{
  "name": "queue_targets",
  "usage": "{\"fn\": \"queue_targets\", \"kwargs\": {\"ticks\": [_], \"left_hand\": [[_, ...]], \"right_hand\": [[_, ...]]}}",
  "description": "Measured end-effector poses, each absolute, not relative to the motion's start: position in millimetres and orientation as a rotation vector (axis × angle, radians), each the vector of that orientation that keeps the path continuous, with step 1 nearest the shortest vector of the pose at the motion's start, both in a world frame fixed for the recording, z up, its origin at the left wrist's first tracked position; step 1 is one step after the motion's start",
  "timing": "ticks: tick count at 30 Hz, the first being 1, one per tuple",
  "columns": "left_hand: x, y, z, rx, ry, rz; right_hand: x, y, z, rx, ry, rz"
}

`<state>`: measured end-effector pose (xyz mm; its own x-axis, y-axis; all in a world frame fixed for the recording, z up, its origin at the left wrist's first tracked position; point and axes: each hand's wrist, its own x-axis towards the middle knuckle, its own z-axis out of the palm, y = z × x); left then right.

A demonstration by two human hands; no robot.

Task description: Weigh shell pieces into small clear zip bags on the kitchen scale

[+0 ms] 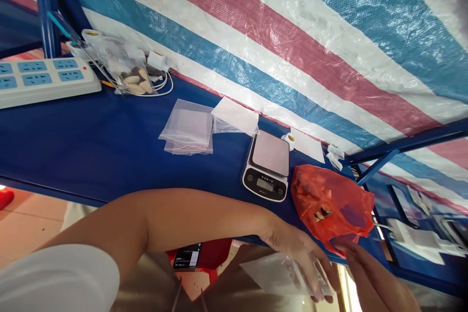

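Below the table's front edge, my left hand (305, 253) holds a clear plastic bag (274, 273), its fingers curled over the bag. My right hand (380, 278) is at the lower right, fingers stretched toward the mouth of a red plastic bag (329, 195); nothing shows in it, and part of it is out of the frame. Inside the red bag some light-brown pieces (322, 213) show through the opening. Left of that bag stands a digital kitchen scale (270, 153) with a bare weighing plate. Farther left lies a stack of clear zip bags (188, 126).
White paper (236, 114) lies behind the scale, beside a white lamp socket (288, 140). A power strip (47, 80) and a clear bag of light-brown pieces (137, 80) are on the left. Striped tarpaulin (256, 24) hangs behind the blue table (120, 141). A phone (187, 256) lies below.
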<state>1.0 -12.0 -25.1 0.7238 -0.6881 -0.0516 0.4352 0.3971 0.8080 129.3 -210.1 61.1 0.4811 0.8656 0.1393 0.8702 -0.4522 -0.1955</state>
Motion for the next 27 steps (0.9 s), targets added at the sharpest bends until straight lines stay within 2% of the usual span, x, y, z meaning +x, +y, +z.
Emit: {"fn": "queue_targets", "kwargs": {"ticks": [6, 14, 20, 27], "left_hand": [[5, -14, -26, 0.851, -0.289, -0.777], [5, 0, -15, 0.835, -0.210, -0.716], [5, 2, -13, 0.807, -0.120, -0.664], [9, 0, -15, 0.813, -0.084, -0.656]], "right_hand": [[147, -154, 35, -2.510, -1.514, -0.283], [165, -103, 17, -2.583, -1.308, -0.033], [155, -102, 39, -2.583, -1.155, -0.057], [143, -152, 72, -2.268, -0.971, 0.529]]}}
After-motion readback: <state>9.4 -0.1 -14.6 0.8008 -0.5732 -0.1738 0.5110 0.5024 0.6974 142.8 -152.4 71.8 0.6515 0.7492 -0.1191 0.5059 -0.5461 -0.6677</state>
